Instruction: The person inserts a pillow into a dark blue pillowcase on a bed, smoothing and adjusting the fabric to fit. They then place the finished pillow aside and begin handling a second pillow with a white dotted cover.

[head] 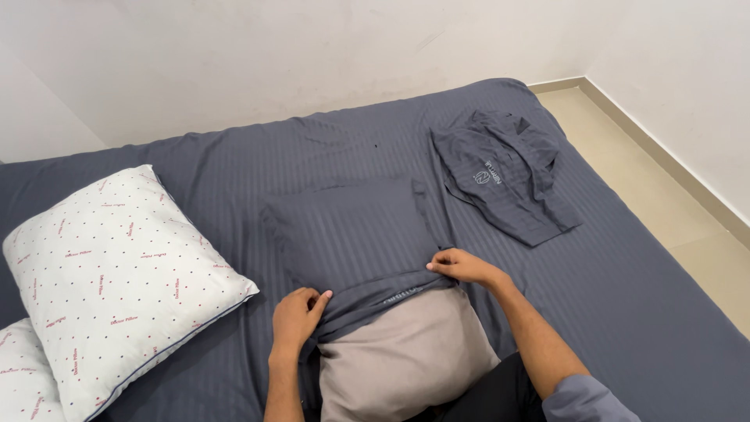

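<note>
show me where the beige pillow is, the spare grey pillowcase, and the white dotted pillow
Plain beige pillow point(406, 352), head view, on its bare lower half.
Spare dark grey striped pillowcase point(504, 184), head view, on its crumpled middle.
White pillow with small red dots point(117, 273), head view, on its top face.

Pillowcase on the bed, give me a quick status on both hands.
Left hand and right hand both pinching the grey pillowcase opening. Beige pillow partly inside. Spare folded case lies apart, nothing blocking.

A small pale printed label point(487, 173) marks the folded grey pillowcase point(504, 178); another point(402, 295) edges the held one.
</note>
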